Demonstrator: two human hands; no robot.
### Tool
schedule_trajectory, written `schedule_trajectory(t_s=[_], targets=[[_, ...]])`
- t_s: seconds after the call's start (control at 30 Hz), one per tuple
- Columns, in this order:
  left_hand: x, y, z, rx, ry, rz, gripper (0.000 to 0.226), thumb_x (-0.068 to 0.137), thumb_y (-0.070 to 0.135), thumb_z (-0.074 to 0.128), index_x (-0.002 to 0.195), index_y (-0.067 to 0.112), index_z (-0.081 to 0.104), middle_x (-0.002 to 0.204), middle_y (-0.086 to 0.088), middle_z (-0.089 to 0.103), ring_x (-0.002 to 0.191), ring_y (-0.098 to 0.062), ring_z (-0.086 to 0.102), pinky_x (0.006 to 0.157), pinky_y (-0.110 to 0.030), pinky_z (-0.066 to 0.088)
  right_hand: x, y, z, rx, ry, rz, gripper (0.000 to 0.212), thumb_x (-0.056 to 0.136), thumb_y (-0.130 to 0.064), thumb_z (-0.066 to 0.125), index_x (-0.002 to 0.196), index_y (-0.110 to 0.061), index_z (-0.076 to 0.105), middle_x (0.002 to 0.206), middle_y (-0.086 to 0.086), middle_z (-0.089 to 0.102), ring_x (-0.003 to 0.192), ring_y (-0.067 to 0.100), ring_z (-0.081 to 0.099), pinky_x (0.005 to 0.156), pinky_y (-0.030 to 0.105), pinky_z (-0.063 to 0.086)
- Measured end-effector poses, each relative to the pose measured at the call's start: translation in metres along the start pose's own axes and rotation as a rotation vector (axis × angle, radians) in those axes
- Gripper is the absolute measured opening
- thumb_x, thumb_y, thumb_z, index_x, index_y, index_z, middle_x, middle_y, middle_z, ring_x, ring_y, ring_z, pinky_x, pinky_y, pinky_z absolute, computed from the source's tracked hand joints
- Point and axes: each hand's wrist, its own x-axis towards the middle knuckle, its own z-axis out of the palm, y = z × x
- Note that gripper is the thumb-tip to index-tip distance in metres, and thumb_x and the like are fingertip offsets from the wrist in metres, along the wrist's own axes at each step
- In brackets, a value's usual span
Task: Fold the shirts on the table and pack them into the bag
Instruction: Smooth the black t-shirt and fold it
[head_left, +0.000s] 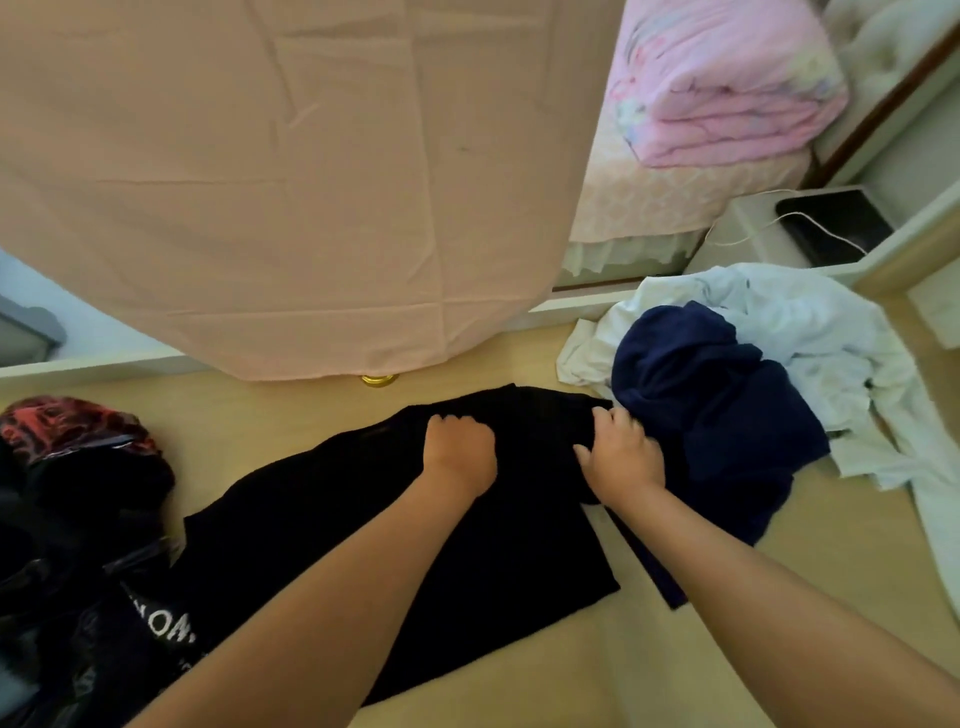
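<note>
Under left grip (460, 451) and right grip (621, 456) lies the bunched black shirt (519, 545).

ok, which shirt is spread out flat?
The black shirt, gripped by left hand and right hand; navy shirt and white shirt lie crumpled to its right.

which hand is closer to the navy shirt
Right. The right hand grips the black shirt beside the edge of the navy shirt, almost touching it. The left hand grips the black shirt further left, apart from the navy one.
</note>
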Motion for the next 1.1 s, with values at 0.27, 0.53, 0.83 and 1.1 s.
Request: schedule_trajectory(t_s=[0.27,0.53,0.83,1.1], targets=[[0.073,0.069,-0.023,-0.312,0.105,0.297,0.042,0.095,0.015,0.050,0.137,0.019,0.044,0.131,-0.003,0.052,0.108,-0.032,0.060,0.076,-0.044,0.051,-0.014,0.005,0.020,-0.006,0.085,-0.093,0.060,0.092,-0.049,0.056,0.144,-0.020,0.045,0.132,0.006,0.050,0.115,0.025,0.051,0.092,0.039,0.045],[0.087,0.060,-0.026,-0.537,0.113,0.330,0.028,0.087,0.009,0.052,0.108,0.015,0.069,0.104,-0.003,0.062,0.098,-0.025,0.060,0.080,-0.032,0.048,-0.023,0.014,0.021,0.194,0.142,-0.053,0.078,0.091,-0.042,0.063,0.152,-0.014,0.025,0.144,0.005,0.043,0.125,0.023,0.048,0.102,0.037,0.044],[0.035,-0.009,-0.033,-0.827,0.201,0.343,0.038,0.069,-0.016,0.058,0.071,0.021,0.066,0.090,0.001,0.062,0.085,-0.017,0.061,0.078,-0.029,0.049,-0.041,-0.006,0.000,0.563,0.246,-0.022,0.015,0.083,-0.035,0.073,0.086,-0.025,0.063,0.076,-0.010,0.064,0.077,0.017,0.058,0.083,0.035,0.043],[-0.001,-0.039,-0.003,-0.114,0.159,0.225,0.046,0.086,0.004,0.057,0.124,0.030,0.061,0.134,0.003,0.052,0.119,-0.021,0.046,0.100,-0.034,0.037,-0.066,-0.032,0.004,0.500,-0.202,-0.382,0.028,0.091,-0.046,0.061,0.110,-0.026,0.065,0.082,-0.009,0.067,0.075,0.007,0.060,0.069,0.028,0.051]])
